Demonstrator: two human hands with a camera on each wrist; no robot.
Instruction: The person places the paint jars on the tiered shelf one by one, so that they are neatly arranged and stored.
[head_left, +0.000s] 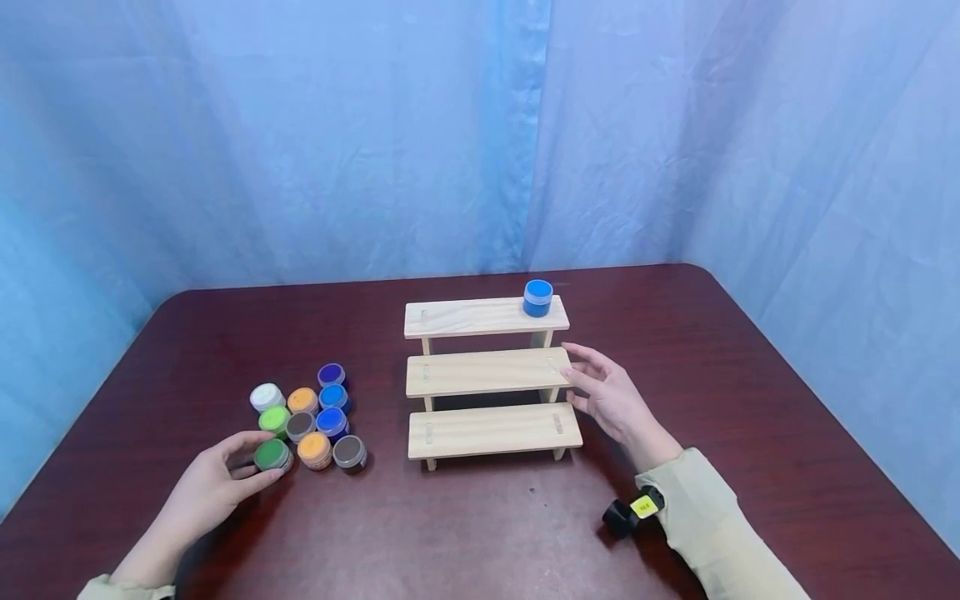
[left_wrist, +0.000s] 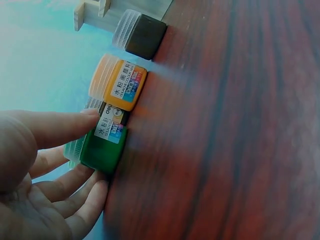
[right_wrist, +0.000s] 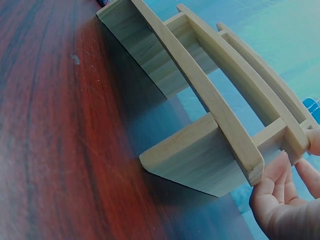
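Observation:
My left hand (head_left: 215,479) has its thumb and fingers around a dark green paint jar (head_left: 273,456), which stands at the near left corner of a cluster of jars. In the left wrist view the thumb lies along the side of this green jar (left_wrist: 104,152) and the fingertips curl beneath its far side. At the right end of a three-step wooden stand (head_left: 487,372), my right hand (head_left: 611,396) grips the middle board, thumb on its top. The right wrist view shows fingers (right_wrist: 277,187) against the end of the stand. A blue jar (head_left: 537,298) sits on the top step's right end.
Beside the green jar stand white (head_left: 267,397), light green (head_left: 275,421), orange (head_left: 314,450), brown (head_left: 350,453), blue (head_left: 332,422) and purple (head_left: 332,374) jars. Light blue curtains (head_left: 375,150) hang behind the dark red wooden table (head_left: 465,533). A black strap device (head_left: 622,517) is on the right wrist.

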